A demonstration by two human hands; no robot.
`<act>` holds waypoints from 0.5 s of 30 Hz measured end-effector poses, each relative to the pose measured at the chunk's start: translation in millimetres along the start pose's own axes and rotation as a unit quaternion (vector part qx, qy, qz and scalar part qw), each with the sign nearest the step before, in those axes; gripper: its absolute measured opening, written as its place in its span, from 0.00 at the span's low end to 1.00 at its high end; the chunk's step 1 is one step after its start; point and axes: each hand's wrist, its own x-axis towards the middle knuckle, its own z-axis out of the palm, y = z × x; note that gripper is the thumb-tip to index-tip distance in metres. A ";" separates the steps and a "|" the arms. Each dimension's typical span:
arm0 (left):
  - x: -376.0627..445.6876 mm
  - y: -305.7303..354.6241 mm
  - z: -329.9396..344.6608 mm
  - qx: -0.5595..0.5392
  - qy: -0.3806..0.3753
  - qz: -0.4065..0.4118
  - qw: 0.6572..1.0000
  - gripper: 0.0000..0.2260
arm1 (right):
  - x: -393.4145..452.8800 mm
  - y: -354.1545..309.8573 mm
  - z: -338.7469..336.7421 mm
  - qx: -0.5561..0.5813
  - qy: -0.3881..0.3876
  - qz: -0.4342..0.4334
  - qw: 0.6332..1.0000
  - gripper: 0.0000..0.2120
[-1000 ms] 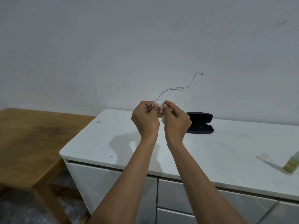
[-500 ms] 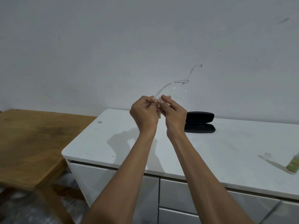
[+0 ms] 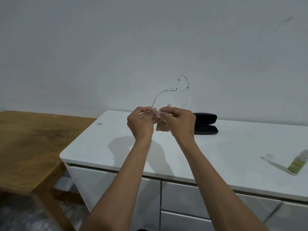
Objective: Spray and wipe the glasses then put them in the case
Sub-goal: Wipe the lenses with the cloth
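I hold clear-framed glasses (image 3: 175, 95) up in front of the wall, above the white cabinet top (image 3: 233, 147). My left hand (image 3: 140, 123) pinches one end of the frame. My right hand (image 3: 180, 121) pinches a small pale cloth (image 3: 162, 125) against the glasses beside my left fingers; the cloth's lower part hangs between my hands. A black glasses case (image 3: 205, 124) lies open on the cabinet just behind my right hand. The spray bottle (image 3: 298, 164), white with a green label, stands at the right edge of the view.
A small clear cap (image 3: 268, 156) lies on the cabinet left of the bottle. A wooden table (image 3: 30, 144) stands lower at the left, close to the cabinet's corner. White drawers (image 3: 183, 197) run below the cabinet top. The wall is right behind.
The glasses have tilted, with the far lens swinging lower and more to the right. My right hand has slid to the right and more of the cloth shows between my hands.
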 end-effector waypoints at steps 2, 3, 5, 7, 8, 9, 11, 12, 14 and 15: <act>-4.9 0.2 4.3 -0.024 0.004 -0.005 1.000 0.05 | -7.0 0.8 4.6 0.016 0.064 -0.015 0.998 0.06; -6.9 -1.0 6.7 -0.025 0.003 0.003 1.000 0.04 | -10.1 1.3 7.3 0.026 0.093 -0.020 0.995 0.06; -12.2 -2.7 11.5 -0.018 -0.005 0.023 1.000 0.04 | -13.2 1.6 11.0 0.070 0.138 -0.006 0.988 0.07; -15.7 -5.8 16.0 -0.002 -0.016 0.050 0.999 0.05 | -11.1 1.9 12.5 0.122 0.164 0.020 0.979 0.07; -17.2 -7.3 17.9 0.009 -0.021 0.066 0.998 0.05 | -9.5 1.5 12.7 0.137 0.169 0.026 0.976 0.07; -19.2 -8.2 20.0 0.018 -0.025 0.079 0.996 0.05 | -8.0 0.6 13.1 0.151 0.169 0.030 0.974 0.07; -23.2 -8.3 24.1 0.025 -0.031 0.097 0.994 0.03 | -5.0 -2.9 13.0 0.167 0.168 0.032 0.971 0.06; -24.6 -7.5 25.9 0.025 -0.032 0.104 0.994 0.03 | -3.0 -4.0 12.3 0.171 0.166 0.032 0.971 0.06; -25.6 -4.5 28.6 0.017 -0.036 0.112 0.993 0.02 | 2.3 -2.3 9.8 0.187 0.151 0.036 0.970 0.06; -24.9 -3.4 29.6 0.012 -0.040 0.112 0.993 0.02 | 5.5 -1.0 8.2 0.200 0.135 0.041 0.970 0.06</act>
